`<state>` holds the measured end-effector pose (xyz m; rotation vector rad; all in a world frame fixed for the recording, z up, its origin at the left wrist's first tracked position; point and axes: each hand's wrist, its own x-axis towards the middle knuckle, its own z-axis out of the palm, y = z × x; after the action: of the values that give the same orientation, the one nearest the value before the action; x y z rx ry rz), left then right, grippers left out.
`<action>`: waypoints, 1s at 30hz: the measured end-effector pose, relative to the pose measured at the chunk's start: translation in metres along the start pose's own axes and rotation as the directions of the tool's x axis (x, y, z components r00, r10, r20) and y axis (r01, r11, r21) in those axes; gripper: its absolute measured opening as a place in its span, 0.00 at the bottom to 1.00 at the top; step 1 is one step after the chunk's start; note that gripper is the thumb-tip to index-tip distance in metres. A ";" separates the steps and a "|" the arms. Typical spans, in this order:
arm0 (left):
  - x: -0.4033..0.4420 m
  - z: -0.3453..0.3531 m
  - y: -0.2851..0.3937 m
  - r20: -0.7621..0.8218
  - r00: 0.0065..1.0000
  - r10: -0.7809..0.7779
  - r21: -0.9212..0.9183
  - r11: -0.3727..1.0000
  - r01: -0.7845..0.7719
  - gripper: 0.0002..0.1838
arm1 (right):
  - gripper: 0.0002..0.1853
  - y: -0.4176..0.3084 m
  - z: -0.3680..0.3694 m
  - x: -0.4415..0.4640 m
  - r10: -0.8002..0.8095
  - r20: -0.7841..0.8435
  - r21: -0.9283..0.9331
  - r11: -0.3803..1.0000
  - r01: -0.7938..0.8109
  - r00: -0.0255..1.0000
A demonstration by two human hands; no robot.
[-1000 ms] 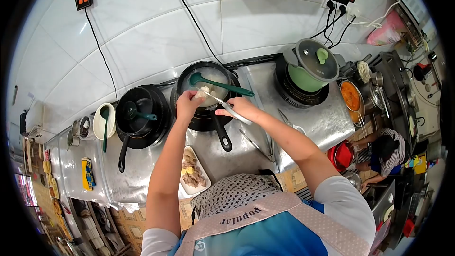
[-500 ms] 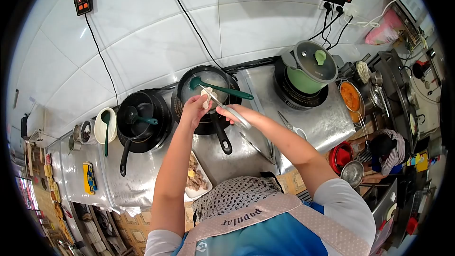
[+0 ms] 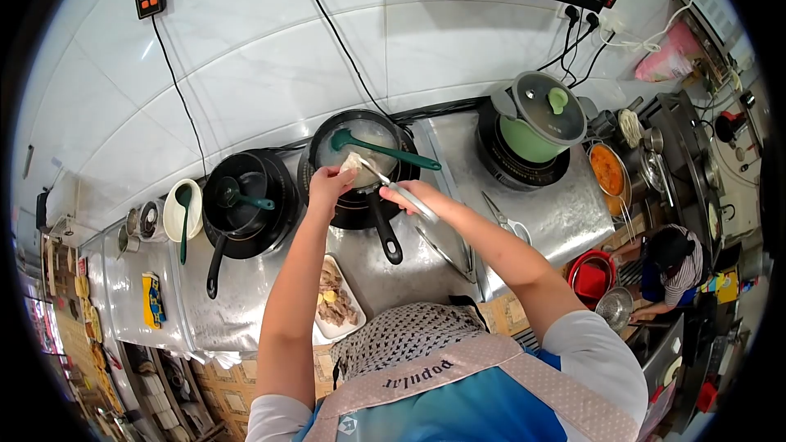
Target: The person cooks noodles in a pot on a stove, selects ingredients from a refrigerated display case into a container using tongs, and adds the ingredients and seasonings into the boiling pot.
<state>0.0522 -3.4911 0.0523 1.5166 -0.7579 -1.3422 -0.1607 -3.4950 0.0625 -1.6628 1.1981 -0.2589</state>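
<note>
Over the near part of a black pan (image 3: 360, 127), my left hand (image 3: 329, 185) pinches a pale piece of food (image 3: 352, 163). My right hand (image 3: 413, 196) is closed on the white handles of scissors (image 3: 407, 194), whose blades point up-left and reach the food. Cloudy liquid shows in the pan, and a green ladle (image 3: 385, 151) lies across it. The pan's handle (image 3: 386, 233) points toward me. Below, on the metal counter, a white tray (image 3: 354, 312) holds meat pieces and something yellow.
A smaller black pan (image 3: 237, 196) with a green ladle and a white bowl (image 3: 176, 213) stand left. Right are a lidded green pot (image 3: 532, 135), more scissors (image 3: 508, 222) and a strainer of orange food (image 3: 605, 170). Another person (image 3: 675, 262) is at far right beside a red basin (image 3: 591, 277).
The food and scissors have shifted slightly over the pan; the blades now sit lower at the food's right side. At far right, the other person's metal strainer has moved away from the red basin.
</note>
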 end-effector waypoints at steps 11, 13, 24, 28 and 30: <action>0.005 -0.001 -0.007 -0.014 0.998 0.066 0.111 0.992 -0.064 0.16 | 0.38 -0.023 -0.002 -0.015 -0.046 -0.104 -0.257 0.966 0.018 0.994; 0.004 -0.002 -0.005 0.009 1.000 0.027 -0.033 0.999 -0.027 0.15 | 0.38 -0.020 -0.001 -0.013 0.039 -0.060 -0.193 0.980 -0.050 0.997; 0.007 -0.003 -0.002 0.245 0.956 -0.161 -0.483 0.835 0.264 0.11 | 0.45 -0.010 0.000 -0.004 -0.050 0.151 0.107 0.994 0.034 0.987; 0.004 -0.002 0.001 0.279 0.946 -0.164 -0.463 0.840 0.282 0.12 | 0.43 -0.021 0.000 -0.009 -0.023 0.107 0.013 1.000 0.021 0.994; 0.008 -0.004 -0.003 0.290 0.943 -0.161 -0.469 0.835 0.287 0.12 | 0.41 -0.020 0.001 -0.009 -0.003 0.048 -0.055 0.998 0.005 0.999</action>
<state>0.0570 -3.4964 0.0459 1.0507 -0.3238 -1.7635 -0.1524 -3.4875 0.0815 -1.7100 1.1753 -0.1889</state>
